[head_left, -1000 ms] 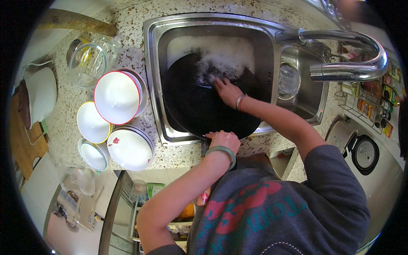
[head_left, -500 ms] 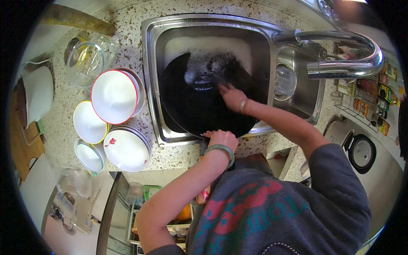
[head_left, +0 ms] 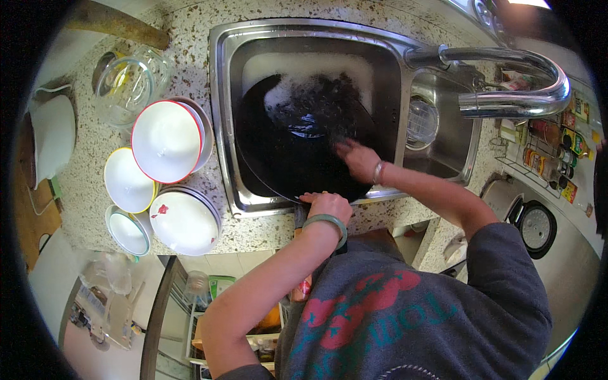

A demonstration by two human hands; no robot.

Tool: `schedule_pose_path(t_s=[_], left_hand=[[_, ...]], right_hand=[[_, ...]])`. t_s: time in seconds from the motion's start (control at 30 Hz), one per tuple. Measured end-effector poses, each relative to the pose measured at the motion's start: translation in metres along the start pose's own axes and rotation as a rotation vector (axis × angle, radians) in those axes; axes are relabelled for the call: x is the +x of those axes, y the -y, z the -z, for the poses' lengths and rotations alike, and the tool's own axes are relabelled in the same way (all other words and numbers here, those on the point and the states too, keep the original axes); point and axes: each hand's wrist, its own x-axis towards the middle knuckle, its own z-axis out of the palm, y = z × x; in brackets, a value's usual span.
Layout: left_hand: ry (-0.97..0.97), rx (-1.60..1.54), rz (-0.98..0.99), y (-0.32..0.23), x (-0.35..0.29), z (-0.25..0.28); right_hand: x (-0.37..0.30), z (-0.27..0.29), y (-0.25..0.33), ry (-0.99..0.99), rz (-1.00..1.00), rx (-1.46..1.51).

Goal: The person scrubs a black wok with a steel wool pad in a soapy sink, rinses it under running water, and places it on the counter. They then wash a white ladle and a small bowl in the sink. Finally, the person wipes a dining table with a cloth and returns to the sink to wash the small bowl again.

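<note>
Evidently, the large round black pan (head_left: pixel 297 168) lies in the bigger basin of the stainless-steel double sink (head_left: pixel 223 114), its near edge at the sink's front rim and its far part beneath whitish foamy water (head_left: pixel 266 64). The left hand (head_left: pixel 329 208), below a pale green ring bangle (head_left: pixel 341 227), is closed over the pan's near edge, beside the dark start of its handle. Over the pan's right half is the right hand (head_left: pixel 360 161), its fingers partly bent and pointing left; they are blurred against the black surface, so I cannot tell whether it has hold of anything. A curved chrome tap (head_left: pixel 506 104) reaches over the smaller basin. Left of the sink, a red-rimmed white bowl (head_left: pixel 166 142), a yellow-rimmed white bowl (head_left: pixel 128 180) and stacked white plates (head_left: pixel 183 225) stand on the brown-speckled pale counter (head_left: pixel 253 234).
</note>
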Motion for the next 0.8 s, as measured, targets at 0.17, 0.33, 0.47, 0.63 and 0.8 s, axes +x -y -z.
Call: schedule_pose_path(t_s=[0.17, 0.33, 0.47, 0.63, 0.8], left_hand=[[0.017, 0.011, -0.063, -0.001, 0.003, 0.004], [-0.058, 0.011, 0.028, -0.001, 0.012, -0.003], [0.043, -0.192, -0.151, 0.026, 0.009, 0.002], [-0.302, -0.573, -0.344, 0.096, -0.027, -0.001], [-0.655, 0.000, -0.319, 0.110, -0.045, -0.020]], right_hand=[[0.054, -0.049, -0.045, -0.348, -0.178, -0.034], [0.092, -0.015, -0.038, -0.298, -0.187, -0.315], [0.076, -0.010, -0.028, -0.167, -0.066, -0.513], [0.082, -0.031, -0.044, -0.296, -0.107, -0.162], [0.093, -0.045, -0.056, -0.217, -0.115, -0.209]])
